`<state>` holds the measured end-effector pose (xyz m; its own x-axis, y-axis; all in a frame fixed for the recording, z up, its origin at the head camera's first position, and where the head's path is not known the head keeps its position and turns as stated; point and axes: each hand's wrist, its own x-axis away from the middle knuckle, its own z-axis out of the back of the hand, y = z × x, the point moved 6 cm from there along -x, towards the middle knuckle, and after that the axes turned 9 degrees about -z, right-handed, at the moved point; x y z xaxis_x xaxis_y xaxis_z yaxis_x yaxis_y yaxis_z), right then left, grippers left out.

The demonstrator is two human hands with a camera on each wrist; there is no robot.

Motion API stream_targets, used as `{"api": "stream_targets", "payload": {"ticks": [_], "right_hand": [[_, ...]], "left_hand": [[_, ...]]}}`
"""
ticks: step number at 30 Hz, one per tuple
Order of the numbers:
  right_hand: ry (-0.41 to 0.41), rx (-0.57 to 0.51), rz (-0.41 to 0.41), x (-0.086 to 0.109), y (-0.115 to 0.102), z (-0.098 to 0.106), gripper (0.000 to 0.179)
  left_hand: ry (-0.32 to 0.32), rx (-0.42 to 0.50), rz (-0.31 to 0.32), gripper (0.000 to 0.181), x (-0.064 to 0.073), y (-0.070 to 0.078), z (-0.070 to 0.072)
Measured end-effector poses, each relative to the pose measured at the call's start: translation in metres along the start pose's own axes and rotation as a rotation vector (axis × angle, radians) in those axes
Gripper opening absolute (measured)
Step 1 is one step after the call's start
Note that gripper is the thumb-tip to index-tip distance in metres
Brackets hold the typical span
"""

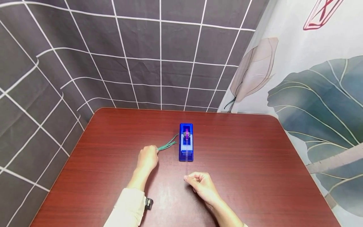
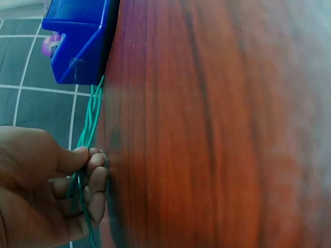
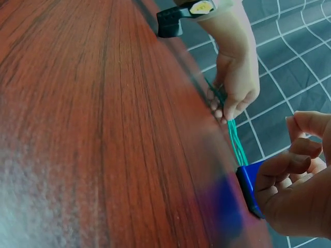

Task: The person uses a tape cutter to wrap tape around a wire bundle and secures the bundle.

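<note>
My left hand (image 1: 148, 157) pinches a small bundle of thin green wires (image 1: 167, 145) between thumb and fingers. Their far ends spread toward the blue tape dispenser (image 1: 182, 148); in the left wrist view the near ends (image 2: 87, 219) hang across the curled fingers. A purple-cored tape roll (image 1: 187, 134) sits in the dispenser. From its front edge a clear strip of tape (image 1: 187, 167) runs toward me. My right hand (image 1: 202, 186) pinches the strip's end between thumb and forefinger, with the other fingers curled.
The reddish-brown wooden table (image 1: 241, 157) bears the dispenser near its middle. Behind it hangs a dark grid-patterned curtain (image 1: 141, 37), with a leaf-printed white cloth (image 1: 297, 56) on the right. A black strap piece (image 1: 148, 203) sits at my left cuff.
</note>
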<state>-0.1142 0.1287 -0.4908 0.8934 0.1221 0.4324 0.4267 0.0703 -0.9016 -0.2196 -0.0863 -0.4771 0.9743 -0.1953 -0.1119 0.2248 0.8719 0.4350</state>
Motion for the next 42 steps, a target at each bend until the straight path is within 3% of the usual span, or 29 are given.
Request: {"api": "stream_targets", "payload": {"ticks": [9, 16, 27, 42], "right_hand": [[-0.016, 0.028, -0.050, -0.003, 0.005, 0.002, 0.027], [-0.034, 0.008, -0.070, -0.002, 0.005, 0.003, 0.025], [-0.064, -0.010, -0.006, 0.001, -0.002, 0.001, 0.020], [-0.057, 0.001, 0.000, 0.001, -0.006, 0.000, 0.019]], "left_hand": [[0.090, 0.065, 0.057, 0.013, 0.011, -0.010, 0.009], [0.142, 0.121, 0.036, 0.013, 0.018, -0.010, 0.015], [0.144, 0.198, 0.039, 0.013, 0.025, -0.012, 0.028], [0.124, 0.219, 0.059, 0.013, 0.037, -0.017, 0.035]]}}
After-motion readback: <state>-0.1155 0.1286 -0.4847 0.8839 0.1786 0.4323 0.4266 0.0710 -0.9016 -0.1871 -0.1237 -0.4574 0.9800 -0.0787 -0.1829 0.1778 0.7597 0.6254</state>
